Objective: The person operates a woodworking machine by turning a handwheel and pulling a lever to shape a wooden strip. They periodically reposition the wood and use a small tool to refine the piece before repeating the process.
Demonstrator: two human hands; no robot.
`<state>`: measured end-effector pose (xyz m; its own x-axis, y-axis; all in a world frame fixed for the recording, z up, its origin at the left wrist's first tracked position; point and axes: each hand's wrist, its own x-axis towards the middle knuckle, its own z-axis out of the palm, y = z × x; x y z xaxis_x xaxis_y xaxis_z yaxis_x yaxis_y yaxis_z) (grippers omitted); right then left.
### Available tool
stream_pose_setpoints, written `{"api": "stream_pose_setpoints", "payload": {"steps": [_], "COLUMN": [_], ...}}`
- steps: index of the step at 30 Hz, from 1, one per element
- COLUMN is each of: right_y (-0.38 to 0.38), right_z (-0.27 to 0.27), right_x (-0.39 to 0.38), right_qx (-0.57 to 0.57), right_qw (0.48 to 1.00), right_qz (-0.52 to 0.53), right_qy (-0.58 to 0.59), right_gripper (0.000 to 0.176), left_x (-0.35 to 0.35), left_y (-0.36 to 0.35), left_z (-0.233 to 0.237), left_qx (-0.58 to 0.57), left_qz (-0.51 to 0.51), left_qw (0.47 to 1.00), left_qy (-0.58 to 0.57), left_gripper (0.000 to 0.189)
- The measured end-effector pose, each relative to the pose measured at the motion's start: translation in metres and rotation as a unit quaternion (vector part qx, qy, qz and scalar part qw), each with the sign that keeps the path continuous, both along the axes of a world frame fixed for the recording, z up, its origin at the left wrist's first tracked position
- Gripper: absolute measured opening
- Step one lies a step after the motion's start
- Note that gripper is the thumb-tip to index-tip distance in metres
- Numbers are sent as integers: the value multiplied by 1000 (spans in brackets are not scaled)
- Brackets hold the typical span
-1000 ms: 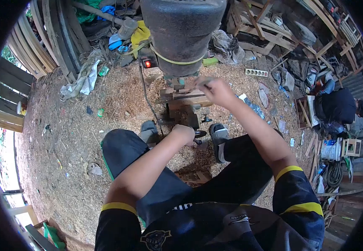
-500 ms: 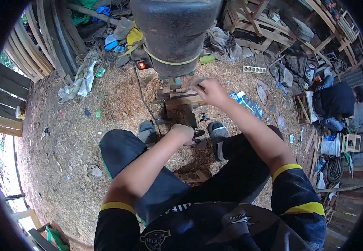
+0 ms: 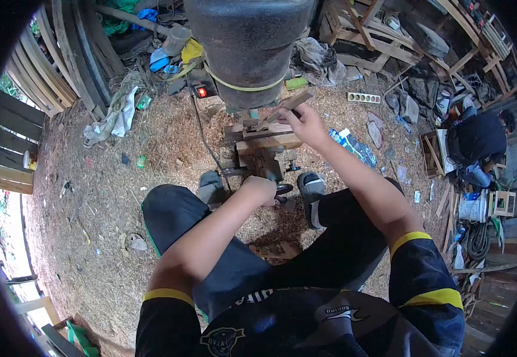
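Note:
In front of me stands a machine with a large dark housing (image 3: 246, 47), a yellow band round its lower end. Beneath it, a wooden block (image 3: 273, 143) lies on the machine's metal bed (image 3: 261, 163). My left hand (image 3: 260, 190) is closed round the handle of a round dark handwheel (image 3: 283, 189) below the bed; the fingers are partly hidden. My right hand (image 3: 305, 124) grips a thin wooden strip (image 3: 294, 103) above the right part of the block. The strip slants, its lower end close to the block's top.
Wood shavings cover the ground (image 3: 103, 196). A red-lit switch (image 3: 202, 92) with a cable hangs left of the housing. A power strip (image 3: 364, 97) lies to the right. Another person (image 3: 478, 143) crouches at far right near wooden frames. Boards (image 3: 44, 65) lean at left.
My right hand has turned and shifted slightly right, so the wooden strip shows more of its length and slants up right. My left hand stays on the handwheel.

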<state>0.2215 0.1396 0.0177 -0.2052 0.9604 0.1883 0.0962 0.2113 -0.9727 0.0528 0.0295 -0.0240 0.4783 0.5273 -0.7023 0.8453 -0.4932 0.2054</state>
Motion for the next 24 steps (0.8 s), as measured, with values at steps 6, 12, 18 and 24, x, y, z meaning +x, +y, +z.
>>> {"api": "stream_pose_setpoints", "payload": {"steps": [6, 12, 18, 24], "right_y": [6, 5, -4, -5], "right_z": [-22, -22, -9, -16], "right_x": [1, 3, -3, -2], "right_qx": [8, 23, -38, -14], "right_qw": [998, 998, 996, 999], "right_qz": [-47, -46, -43, -13], "right_qy": [-52, -46, 71, 34], "right_gripper": [19, 20, 19, 21], "left_x": [-2, -5, -2, -1], "left_y": [0, 1, 0, 0], "left_z": [-1, 6, 19, 16], "left_qx": [1, -8, 9, 0], "left_qz": [-1, -9, -6, 2], "left_qw": [1000, 1000, 1000, 1000], "left_qy": [-5, -15, -13, -8], "left_gripper": [40, 43, 40, 38]}}
